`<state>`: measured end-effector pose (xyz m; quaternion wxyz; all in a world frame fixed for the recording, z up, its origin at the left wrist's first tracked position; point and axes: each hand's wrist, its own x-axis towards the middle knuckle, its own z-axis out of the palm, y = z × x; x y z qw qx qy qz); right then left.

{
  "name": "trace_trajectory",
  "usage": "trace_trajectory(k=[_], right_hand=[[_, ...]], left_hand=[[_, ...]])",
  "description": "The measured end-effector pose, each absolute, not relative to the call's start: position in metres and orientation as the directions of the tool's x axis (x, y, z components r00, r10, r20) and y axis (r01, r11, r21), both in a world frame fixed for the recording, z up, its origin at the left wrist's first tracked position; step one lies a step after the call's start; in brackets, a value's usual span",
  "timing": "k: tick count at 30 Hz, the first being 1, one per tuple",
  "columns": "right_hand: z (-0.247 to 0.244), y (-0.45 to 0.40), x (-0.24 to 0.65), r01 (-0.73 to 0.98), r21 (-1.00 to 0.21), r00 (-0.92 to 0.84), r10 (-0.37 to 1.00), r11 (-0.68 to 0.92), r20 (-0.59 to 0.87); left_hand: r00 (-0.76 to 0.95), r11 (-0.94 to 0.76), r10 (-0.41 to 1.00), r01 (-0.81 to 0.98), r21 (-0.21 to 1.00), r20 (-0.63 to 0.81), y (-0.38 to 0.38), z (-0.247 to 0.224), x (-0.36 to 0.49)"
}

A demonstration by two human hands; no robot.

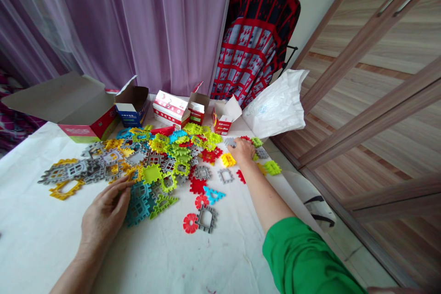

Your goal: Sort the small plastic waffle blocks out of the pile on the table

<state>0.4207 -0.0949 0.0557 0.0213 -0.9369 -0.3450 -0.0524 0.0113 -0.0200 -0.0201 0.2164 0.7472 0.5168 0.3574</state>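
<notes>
A heap of coloured plastic interlocking building pieces (151,174) lies on the white-covered table. At its near left edge, my left hand (106,206) has its fingers pressed together, their tips against yellow and teal pieces; what they grip, if anything, is hidden. Beyond the heap on the right, my right hand (244,149) is closed with its fingertips on a grey building piece (230,142). Beside that hand lie a yellow piece (228,160) and a lime green piece (273,167). Closer to me are a red flower-shaped disc (190,223), a dark grey window-shaped piece (212,212) and a blue triangle (214,195).
Along the back stand a large open carton (89,126), an open blue box (132,112), a closed red-and-white box (171,109) and two small open boxes. A white plastic bag (275,105) sits at the back right corner. Wooden cupboard doors (372,101) rise on the right.
</notes>
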Motion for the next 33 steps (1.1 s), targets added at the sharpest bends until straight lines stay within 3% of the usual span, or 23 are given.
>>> trace_trajectory(k=[8, 16, 19, 24, 28, 33], right_hand=[[0.073, -0.102, 0.417, 0.652, -0.098, 0.754, 0.630, -0.752, 0.185], [0.140, -0.126, 0.425, 0.780, -0.329, 0.622, 0.609, -0.532, 0.491], [0.119, -0.141, 0.402, 0.816, -0.379, 0.578, 0.641, -0.437, 0.505], [0.041, -0.166, 0.353, 0.845, -0.457, 0.501, 0.709, -0.277, 0.496], [0.006, -0.173, 0.332, 0.907, -0.401, 0.346, 0.766, -0.126, 0.542], [-0.001, -0.174, 0.332, 0.901, -0.396, 0.382, 0.753, -0.175, 0.536]], left_hand=[[0.203, -0.359, 0.932, 0.614, 0.703, 0.299, -0.020, -0.019, 0.012], [0.199, -0.342, 0.939, 0.621, 0.705, 0.281, -0.020, -0.018, 0.013], [0.201, -0.339, 0.940, 0.626, 0.702, 0.275, -0.019, -0.019, 0.013], [0.209, -0.367, 0.929, 0.626, 0.688, 0.306, -0.017, -0.019, 0.011], [0.202, -0.372, 0.926, 0.641, 0.671, 0.320, -0.018, -0.018, 0.010], [0.205, -0.404, 0.906, 0.677, 0.615, 0.370, -0.017, -0.016, 0.010]])
